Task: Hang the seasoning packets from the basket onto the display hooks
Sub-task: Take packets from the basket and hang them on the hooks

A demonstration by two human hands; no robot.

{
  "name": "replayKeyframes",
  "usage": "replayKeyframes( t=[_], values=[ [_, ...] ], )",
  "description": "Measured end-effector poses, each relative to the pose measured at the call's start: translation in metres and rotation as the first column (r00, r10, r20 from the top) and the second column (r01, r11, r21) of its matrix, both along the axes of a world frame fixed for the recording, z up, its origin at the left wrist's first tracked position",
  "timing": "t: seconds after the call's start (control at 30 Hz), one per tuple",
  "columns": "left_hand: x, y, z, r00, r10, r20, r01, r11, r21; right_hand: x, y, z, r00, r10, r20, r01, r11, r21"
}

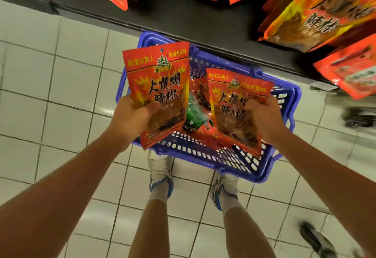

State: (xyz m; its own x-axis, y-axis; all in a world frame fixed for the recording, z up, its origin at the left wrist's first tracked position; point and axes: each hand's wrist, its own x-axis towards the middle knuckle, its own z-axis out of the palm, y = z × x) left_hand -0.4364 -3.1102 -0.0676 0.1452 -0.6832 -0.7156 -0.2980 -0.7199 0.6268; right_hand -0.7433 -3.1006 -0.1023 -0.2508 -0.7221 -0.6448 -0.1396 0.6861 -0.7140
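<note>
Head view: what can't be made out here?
- Display hooks: cut off by the top edge; only the lower parts of the hanging packets show.
- Basket contents: mostly hidden behind the left packet and right packet, gripped by the left hand and right hand.
- Dark object by the right edge: motion-blurred.

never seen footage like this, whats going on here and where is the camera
There is no robot here. The camera sits on a person's head and looks down, so you see their own arms, legs and shoes. The left hand grips one red seasoning packet; the right hand grips a second red packet. Below them a blue shopping basket stands on the white tiled floor, with more packets inside. Matching hanging packets show at the top, on the display.
</note>
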Motion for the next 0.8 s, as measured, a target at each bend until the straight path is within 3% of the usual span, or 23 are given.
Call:
replayKeyframes(
  t=[0.1,0.17,0.37,0.5,0.67,0.8],
  values=[
    [-0.013,-0.001,0.065,0.995,-0.018,-0.099,0.020,0.999,0.026,-0.006,-0.008,0.071,0.971,-0.128,0.200,0.121,0.992,0.044],
    [-0.021,-0.007,0.112,0.990,-0.032,-0.135,0.032,0.999,-0.002,-0.009,-0.015,0.128,0.959,-0.115,0.259,0.125,0.992,-0.023],
    [-0.033,-0.032,0.281,0.975,-0.130,-0.182,0.087,0.970,-0.229,-0.013,-0.040,0.332,0.997,-0.065,0.030,0.072,0.918,-0.389],
    [-0.030,-0.055,0.412,0.956,-0.167,-0.241,0.065,0.922,-0.381,-0.024,-0.044,0.482,0.989,-0.145,0.036,0.141,0.825,-0.547],
    [-0.039,-0.083,0.568,0.904,-0.288,-0.315,0.076,0.835,-0.544,-0.033,-0.036,0.650,0.966,-0.246,-0.080,0.115,0.686,-0.719],
    [-0.060,-0.098,0.683,0.874,-0.422,-0.242,0.104,0.648,-0.755,-0.037,-0.020,0.755,0.931,-0.364,-0.036,0.167,0.510,-0.844]
  ],
)
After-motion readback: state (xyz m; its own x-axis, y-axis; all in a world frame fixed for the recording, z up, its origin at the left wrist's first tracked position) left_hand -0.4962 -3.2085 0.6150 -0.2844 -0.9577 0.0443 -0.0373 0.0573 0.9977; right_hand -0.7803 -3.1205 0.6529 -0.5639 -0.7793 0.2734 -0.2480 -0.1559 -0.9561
